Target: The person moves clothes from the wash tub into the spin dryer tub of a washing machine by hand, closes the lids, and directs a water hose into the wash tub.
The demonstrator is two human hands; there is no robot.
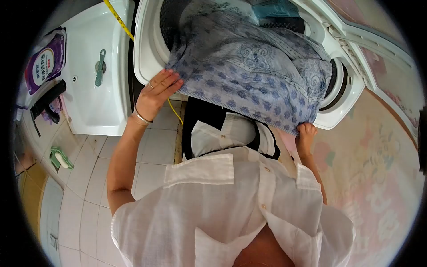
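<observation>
Across the washer (144, 49), a cloth (249, 71) is spreading, its near edge hanging out. The left hand (155, 92) is laying straight fingers over one end, thumb hidden, so its grip I cannot tell; the right hand (306, 137) is curling closed around the other. Seeming thin, soft, perhaps water-heavy, it is favouring wide-apart edge holds.

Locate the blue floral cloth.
Head view, upper centre: the cloth drapes over the white washing machine, its near edge between left hand and right hand.
</observation>
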